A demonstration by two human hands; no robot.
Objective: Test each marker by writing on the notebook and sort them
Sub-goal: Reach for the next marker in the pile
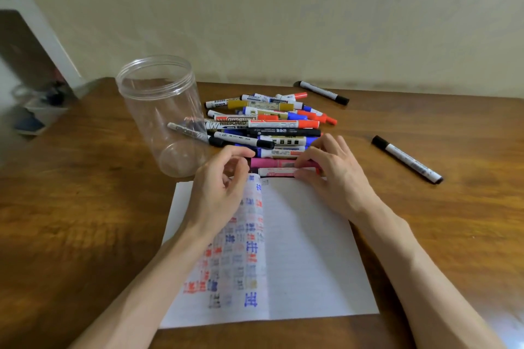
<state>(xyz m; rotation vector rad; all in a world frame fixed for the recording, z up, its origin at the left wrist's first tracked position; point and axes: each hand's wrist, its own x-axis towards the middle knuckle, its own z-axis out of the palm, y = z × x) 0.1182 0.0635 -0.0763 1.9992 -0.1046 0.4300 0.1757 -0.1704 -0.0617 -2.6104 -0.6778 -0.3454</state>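
Observation:
An open notebook (306,249) lies on the wooden table (85,207); its left page is covered with red, blue and grey test marks, its right page is nearly blank. Just beyond its top edge lies a white marker with a red label (279,172), next to a pink marker (269,163). My right hand (331,173) pinches the right end of the white marker. My left hand (221,187) hovers over the left page near the marker's dark left end, fingers loosely curled, holding nothing I can see. Behind them sits a pile of several markers (266,122).
A clear plastic jar (161,110) stands upright left of the pile; a grey marker (187,132) shows through its wall. Two black-capped markers lie apart, one at the back (323,92) and one to the right (407,160). A wall runs along the table's far edge.

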